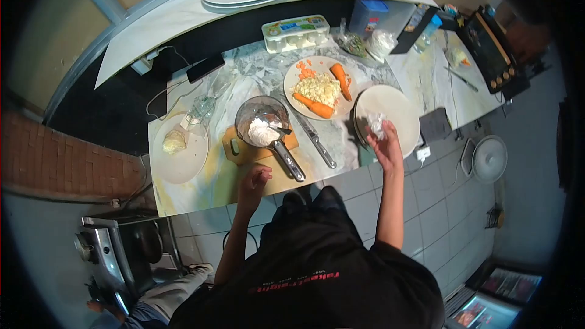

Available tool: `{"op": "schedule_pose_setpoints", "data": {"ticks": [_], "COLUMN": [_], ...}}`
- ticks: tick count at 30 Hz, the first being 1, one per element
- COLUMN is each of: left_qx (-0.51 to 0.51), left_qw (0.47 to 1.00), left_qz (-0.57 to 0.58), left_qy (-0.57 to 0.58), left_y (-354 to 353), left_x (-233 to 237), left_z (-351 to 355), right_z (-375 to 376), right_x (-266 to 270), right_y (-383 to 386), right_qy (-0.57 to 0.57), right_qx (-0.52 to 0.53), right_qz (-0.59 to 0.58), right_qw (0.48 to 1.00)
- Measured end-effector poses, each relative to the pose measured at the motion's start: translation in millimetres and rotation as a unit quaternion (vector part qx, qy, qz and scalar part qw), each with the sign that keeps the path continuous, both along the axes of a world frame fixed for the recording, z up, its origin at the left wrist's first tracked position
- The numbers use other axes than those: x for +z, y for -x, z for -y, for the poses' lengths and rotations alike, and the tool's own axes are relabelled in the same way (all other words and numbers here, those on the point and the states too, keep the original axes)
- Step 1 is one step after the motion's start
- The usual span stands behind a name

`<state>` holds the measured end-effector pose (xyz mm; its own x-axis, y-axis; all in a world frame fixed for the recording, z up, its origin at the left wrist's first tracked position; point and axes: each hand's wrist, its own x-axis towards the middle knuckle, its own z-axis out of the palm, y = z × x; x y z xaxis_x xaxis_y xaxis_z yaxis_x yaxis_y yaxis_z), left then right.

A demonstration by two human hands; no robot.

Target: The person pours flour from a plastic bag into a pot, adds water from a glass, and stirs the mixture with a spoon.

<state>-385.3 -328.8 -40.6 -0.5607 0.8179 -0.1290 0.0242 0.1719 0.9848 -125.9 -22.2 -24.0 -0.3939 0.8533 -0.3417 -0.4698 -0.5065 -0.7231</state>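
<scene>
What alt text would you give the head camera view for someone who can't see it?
Seen from above, a person in a black shirt stands at a marbled counter, right hand gripping a crumpled white wrapper over a round white plate, left hand curled near the handle of a metal saucepan holding white mixture. Carrots lie on another plate.

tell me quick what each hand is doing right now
left hand: curled beside the pan handle, grip cannot be told
right hand: closed on a crumpled white wad over the plate
</scene>
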Motion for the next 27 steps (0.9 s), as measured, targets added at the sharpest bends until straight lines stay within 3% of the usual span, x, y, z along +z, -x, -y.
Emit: {"op": "schedule_pose_setpoints", "data": {"ticks": [3, 11, 13, 14, 17, 19, 21, 24, 27], "left_qx": [0.012, 0.025, 0.086, 0.106, 0.177, 0.207, 0.25, 0.294, 0.324], "left_qw": [1.0, 0.996, 0.992, 0.985, 0.98, 0.973, 0.964, 0.953, 0.943], "left_qz": [0.021, -0.088, -0.03, -0.066, -0.024, -0.034, -0.048, -0.065, -0.07], "left_qy": [-0.019, -0.019, -0.086, -0.118, -0.087, -0.097, -0.079, -0.044, -0.009], "left_y": [0.4, 10.9, 9.0, 4.2, -7.9, -15.4, -25.4, -51.1, -75.7], "left_x": [-9.3, 7.2, 6.1, 11.2, 42.6, 39.7, 38.6, 41.4, 33.7], "left_z": [-3.4, -35.3, -45.4, -49.9, -56.2, -61.2, -66.3, -69.2, -66.7], "right_z": [-24.5, -131.3, -175.8, -197.7, -256.9, -289.8, -312.8, -329.4, -340.6], "right_x": [-11.7, 6.0, -2.3, -10.5, -41.9, -66.0, -79.7, -84.3, -87.8], "right_y": [-9.7, -9.9, -9.7, -8.8, -3.3, -1.8, 1.8, 11.8, 14.5], "right_qy": [-0.034, -0.086, -0.114, -0.112, -0.132, -0.123, -0.141, -0.21, -0.262], "right_qx": [0.026, -0.033, -0.044, -0.035, -0.057, -0.048, -0.038, 0.003, 0.061], "right_qz": [-0.009, 0.015, 0.076, 0.08, 0.152, 0.269, 0.268, 0.377, 0.378], "right_qw": [0.999, 0.996, 0.99, 0.99, 0.978, 0.954, 0.952, 0.902, 0.886]}}
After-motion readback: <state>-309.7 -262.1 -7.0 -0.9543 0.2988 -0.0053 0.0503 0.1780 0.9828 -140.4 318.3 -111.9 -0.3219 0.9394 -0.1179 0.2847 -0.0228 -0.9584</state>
